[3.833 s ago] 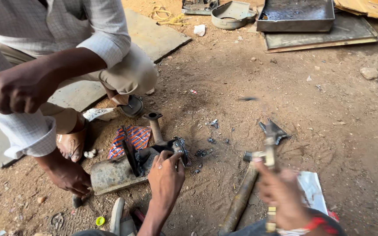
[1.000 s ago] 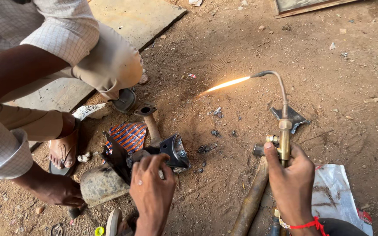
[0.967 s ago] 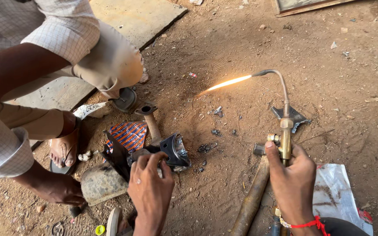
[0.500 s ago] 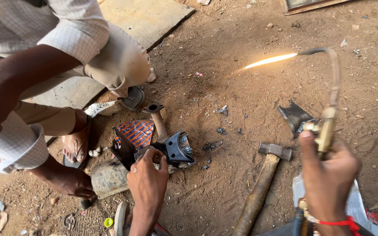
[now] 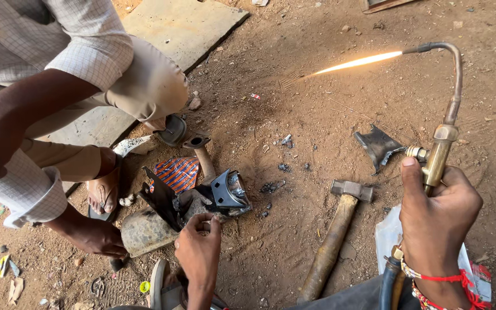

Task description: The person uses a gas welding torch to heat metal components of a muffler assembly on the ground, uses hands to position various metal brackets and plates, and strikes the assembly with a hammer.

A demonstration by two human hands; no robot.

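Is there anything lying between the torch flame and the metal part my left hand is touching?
Nothing solid: between the flame and the metal part under the left hand lie only bare dirt and small dark scraps.

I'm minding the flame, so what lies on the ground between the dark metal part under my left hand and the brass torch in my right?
In the head view, a wooden-handled hammer lies on the dirt between them.

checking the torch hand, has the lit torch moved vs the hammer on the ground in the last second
Yes. The right hand has carried the torch off to the right of the hammer; before, it was directly above the hammer's head.
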